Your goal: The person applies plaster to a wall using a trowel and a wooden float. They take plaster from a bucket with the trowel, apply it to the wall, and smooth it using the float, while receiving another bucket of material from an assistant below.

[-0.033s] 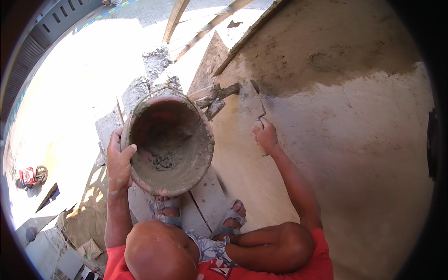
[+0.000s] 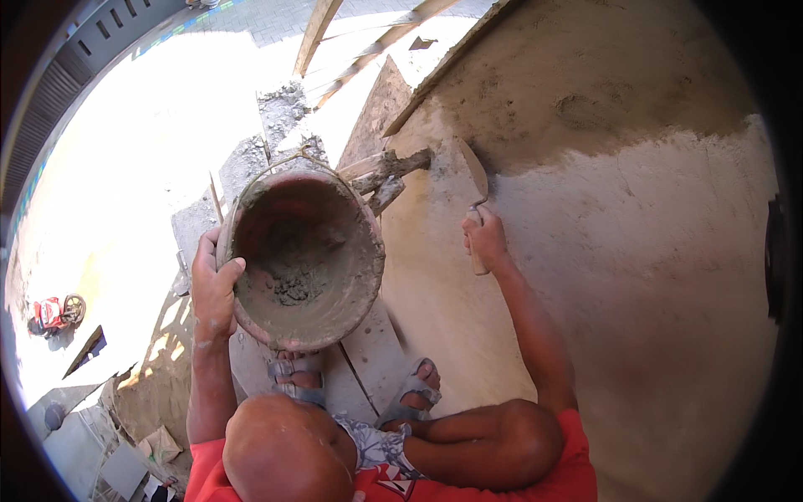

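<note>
A wide bucket [image 2: 297, 268], coated inside with grey mortar, is gripped at its left side by my left hand [image 2: 214, 289], thumb over the rim. A thin wire handle arches over its top. My right hand [image 2: 487, 234], right of the bucket, is closed on the wooden handle of a trowel [image 2: 471, 167]. The trowel's blade lies over the plastered wall surface [image 2: 611, 251] beside a darker band of wet mortar [image 2: 585, 75] along the upper right.
Mortar-crusted planks [image 2: 364, 351] lie under my sandalled feet, with rough wooden pieces [image 2: 385, 167] jutting beside the bucket. Timber battens [image 2: 368, 50] stand at the upper middle. Far below on the left are bright ground, a red motorbike [image 2: 52, 313] and rubble; a grey fence [image 2: 84, 42] curves beyond.
My right hand and the trowel have shifted slightly right, and the blade has turned from edge-on to showing its flat face. The bucket and my left hand look unmoved.
</note>
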Demonstrator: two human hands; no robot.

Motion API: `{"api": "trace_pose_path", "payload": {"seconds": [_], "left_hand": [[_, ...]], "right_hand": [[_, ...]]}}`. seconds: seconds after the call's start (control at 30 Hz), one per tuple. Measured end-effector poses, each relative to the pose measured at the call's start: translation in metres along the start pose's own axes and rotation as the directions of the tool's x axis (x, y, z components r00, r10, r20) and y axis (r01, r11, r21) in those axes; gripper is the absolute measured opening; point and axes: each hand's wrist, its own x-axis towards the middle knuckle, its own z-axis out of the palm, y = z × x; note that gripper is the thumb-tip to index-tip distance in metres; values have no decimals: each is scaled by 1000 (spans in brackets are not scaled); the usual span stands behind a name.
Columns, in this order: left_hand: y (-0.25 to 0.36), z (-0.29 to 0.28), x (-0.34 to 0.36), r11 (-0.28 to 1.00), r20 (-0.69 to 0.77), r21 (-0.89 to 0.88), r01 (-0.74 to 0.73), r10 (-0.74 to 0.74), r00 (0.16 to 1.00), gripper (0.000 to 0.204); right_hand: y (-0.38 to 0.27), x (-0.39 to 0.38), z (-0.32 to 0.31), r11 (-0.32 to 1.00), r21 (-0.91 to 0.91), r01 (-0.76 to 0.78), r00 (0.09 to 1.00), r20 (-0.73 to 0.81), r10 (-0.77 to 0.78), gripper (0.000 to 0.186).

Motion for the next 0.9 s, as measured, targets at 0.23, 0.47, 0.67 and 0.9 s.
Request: {"api": "trace_pose_path", "payload": {"seconds": [0.23, 0.47, 0.67, 0.9], "left_hand": [[0, -6, -3, 1000, -23, -5, 15, -15, 1000, 47], [0, -9, -3, 1000, -45, -13, 19, -20, 999, 53], [2, 1, 1, 1000, -18, -1, 18, -18, 1000, 50], [-3, -8, -4, 1000, -47, -18, 20, -21, 999, 49]], "right_hand": [[-37, -37, -26, 926, 373, -55, 998, 27, 48, 15], [-14, -60, 0, 990, 81, 118, 987, -116, -108, 25], [16, 5, 15, 989, -142, 47, 997, -47, -54, 25], [-53, -16, -9, 982, 185, -43, 996, -67, 56, 12]]}}
